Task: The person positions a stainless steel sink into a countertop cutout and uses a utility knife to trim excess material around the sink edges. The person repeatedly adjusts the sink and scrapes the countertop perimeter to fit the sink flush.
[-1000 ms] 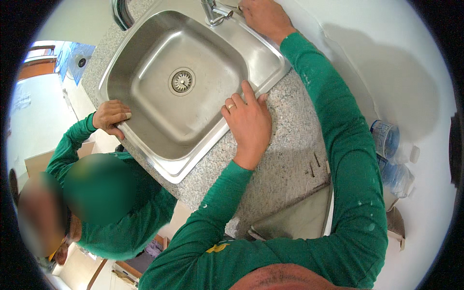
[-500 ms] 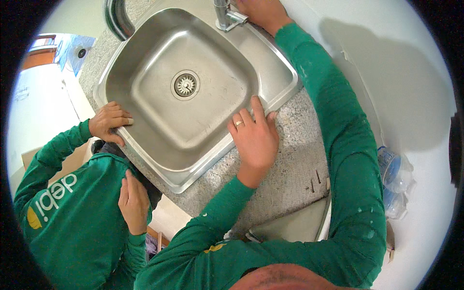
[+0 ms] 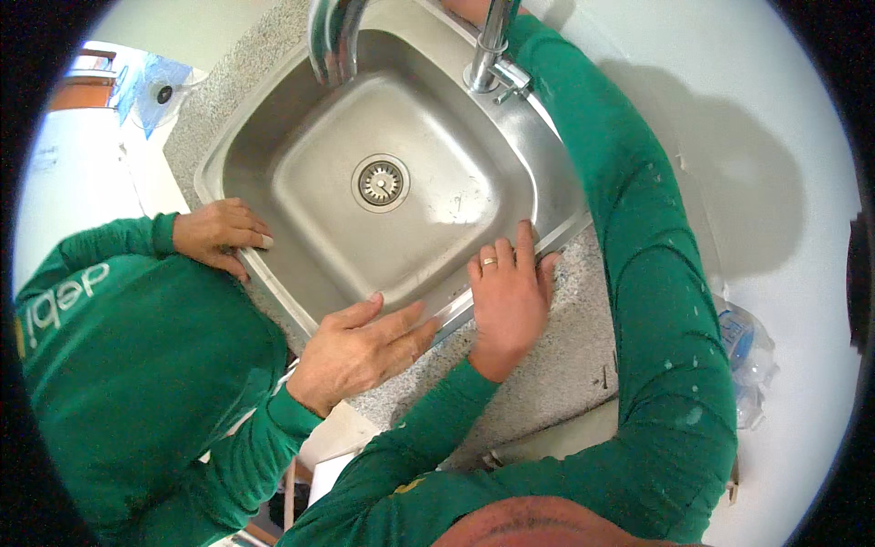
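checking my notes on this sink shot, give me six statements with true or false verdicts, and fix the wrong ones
1. The wearer's left hand rests at the rim of the stainless-steel sink. True.
2. A ring is on the wearer's right hand. False: the ring is on the left hand.
3. The wearer's right hand shows only in part, at the picture's top edge near the faucet. True.
4. The co-worker's sleeves are white. False: they are green.
5. A round drain strainer sits in the basin floor. True.
6. Plastic bottles are left of the sink. False: they are on the right, beyond the wearer's right arm.
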The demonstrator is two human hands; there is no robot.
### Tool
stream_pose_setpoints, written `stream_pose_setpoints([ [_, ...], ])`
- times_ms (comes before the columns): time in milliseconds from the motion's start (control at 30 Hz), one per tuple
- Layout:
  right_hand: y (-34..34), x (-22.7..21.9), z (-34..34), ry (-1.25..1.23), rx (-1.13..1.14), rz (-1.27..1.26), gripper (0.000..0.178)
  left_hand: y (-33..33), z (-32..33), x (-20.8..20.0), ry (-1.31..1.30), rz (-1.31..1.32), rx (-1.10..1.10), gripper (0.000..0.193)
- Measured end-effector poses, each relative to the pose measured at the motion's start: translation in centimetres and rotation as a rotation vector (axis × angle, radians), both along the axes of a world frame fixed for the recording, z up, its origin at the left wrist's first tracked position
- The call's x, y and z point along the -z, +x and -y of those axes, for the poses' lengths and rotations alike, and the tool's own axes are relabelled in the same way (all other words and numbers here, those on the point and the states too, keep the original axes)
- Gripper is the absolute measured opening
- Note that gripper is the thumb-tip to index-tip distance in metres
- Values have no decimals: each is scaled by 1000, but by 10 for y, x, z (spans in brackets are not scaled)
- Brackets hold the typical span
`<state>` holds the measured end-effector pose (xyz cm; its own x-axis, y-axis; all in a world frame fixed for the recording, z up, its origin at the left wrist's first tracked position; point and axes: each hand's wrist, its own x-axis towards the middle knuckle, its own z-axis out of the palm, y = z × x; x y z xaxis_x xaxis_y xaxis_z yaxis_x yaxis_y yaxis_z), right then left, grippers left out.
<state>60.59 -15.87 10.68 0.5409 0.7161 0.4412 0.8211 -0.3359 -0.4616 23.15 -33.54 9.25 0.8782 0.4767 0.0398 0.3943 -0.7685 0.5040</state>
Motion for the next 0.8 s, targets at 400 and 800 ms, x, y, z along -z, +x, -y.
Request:
stream_pose_setpoints([
  [400,-127,-22,217,93,283,-138,25,0,15,18,150,102,-37,58],
  [800,-353,24,347,128,850,-147,30,1,2,33,231,205,58,56],
])
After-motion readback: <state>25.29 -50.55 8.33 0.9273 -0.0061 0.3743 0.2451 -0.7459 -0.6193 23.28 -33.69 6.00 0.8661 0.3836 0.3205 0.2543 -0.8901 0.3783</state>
